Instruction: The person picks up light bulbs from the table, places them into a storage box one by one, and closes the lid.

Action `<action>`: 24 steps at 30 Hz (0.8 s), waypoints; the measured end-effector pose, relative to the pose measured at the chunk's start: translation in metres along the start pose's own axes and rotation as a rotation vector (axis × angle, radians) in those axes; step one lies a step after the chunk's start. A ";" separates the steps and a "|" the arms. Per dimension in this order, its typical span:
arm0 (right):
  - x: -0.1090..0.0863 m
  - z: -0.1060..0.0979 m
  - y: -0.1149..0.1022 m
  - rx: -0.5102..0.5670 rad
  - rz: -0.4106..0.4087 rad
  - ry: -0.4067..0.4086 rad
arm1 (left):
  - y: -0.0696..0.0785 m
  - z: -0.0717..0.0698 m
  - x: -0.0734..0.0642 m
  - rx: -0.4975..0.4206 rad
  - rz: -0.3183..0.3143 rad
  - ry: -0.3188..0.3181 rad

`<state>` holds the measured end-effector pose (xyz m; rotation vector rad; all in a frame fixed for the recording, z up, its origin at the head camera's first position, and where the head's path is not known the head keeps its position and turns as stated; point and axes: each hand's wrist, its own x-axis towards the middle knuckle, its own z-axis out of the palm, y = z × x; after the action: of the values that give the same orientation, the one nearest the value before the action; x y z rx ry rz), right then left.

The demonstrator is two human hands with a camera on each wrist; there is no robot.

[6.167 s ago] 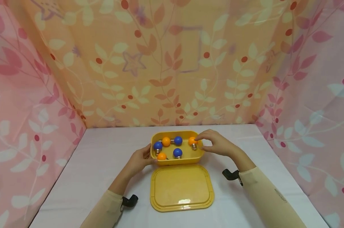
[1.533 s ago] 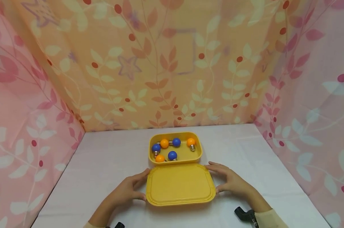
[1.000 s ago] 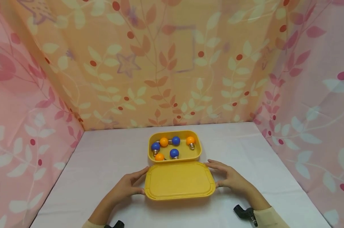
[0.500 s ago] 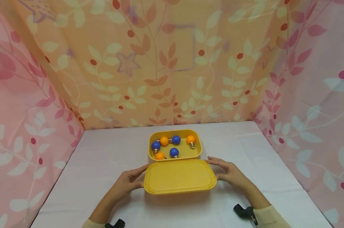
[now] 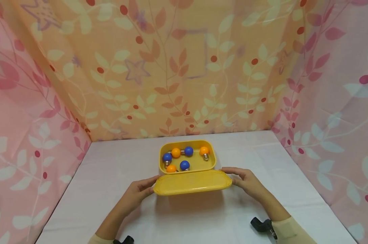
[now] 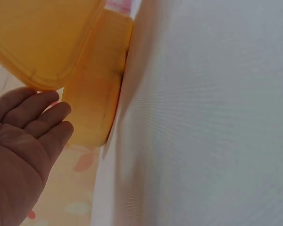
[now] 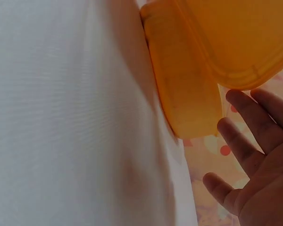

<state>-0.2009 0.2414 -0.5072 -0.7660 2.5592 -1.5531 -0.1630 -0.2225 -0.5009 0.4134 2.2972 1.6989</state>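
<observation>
A yellow lid (image 5: 193,183) is raised off the table with its near edge tilted up, in front of the yellow box (image 5: 206,165). My left hand (image 5: 132,196) grips its left end between thumb and fingers; my right hand (image 5: 251,184) grips the right end likewise. Inside the uncovered box lie three orange bulbs, one at the right (image 5: 204,150), and three blue bulbs, one near the front wall (image 5: 184,165). In the left wrist view the lid (image 6: 42,37) rests against the fingertips (image 6: 49,96). The right wrist view shows fingers (image 7: 240,101) beneath the lid's corner. Both thumbs are hidden there.
A white cloth (image 5: 117,156) covers the table. Patterned fabric stands behind it (image 5: 171,84) and along both sides. Black wrist cameras (image 5: 261,225) stick out at the cuffs. Below the lid a shadow falls on the cloth.
Earlier my left hand held the box and my right touched an orange bulb, with the lid flat on the table. Since then both hands have taken the lid, lifting and tilting it.
</observation>
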 end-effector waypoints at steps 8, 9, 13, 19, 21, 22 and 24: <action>0.011 -0.003 -0.008 -0.003 0.073 0.043 | 0.008 -0.005 0.005 0.029 -0.041 0.012; 0.012 -0.003 -0.009 0.010 0.081 0.042 | 0.009 -0.006 0.006 0.036 -0.043 0.022; 0.019 -0.004 -0.011 0.036 0.139 0.046 | 0.012 -0.011 0.013 0.055 -0.042 0.049; 0.030 -0.006 -0.011 0.038 0.185 0.052 | 0.018 -0.019 0.023 0.066 -0.025 0.009; 0.033 -0.007 -0.011 0.041 0.186 0.047 | 0.020 -0.021 0.026 0.062 -0.026 -0.001; 0.035 -0.007 -0.011 0.043 0.184 0.042 | 0.021 -0.022 0.027 0.056 -0.029 -0.004; 0.038 -0.008 -0.011 0.021 0.169 0.046 | 0.024 -0.023 0.030 0.048 -0.034 0.003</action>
<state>-0.2326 0.2269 -0.4866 -0.5019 2.5589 -1.5597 -0.1972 -0.2248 -0.4730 0.3794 2.3379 1.6326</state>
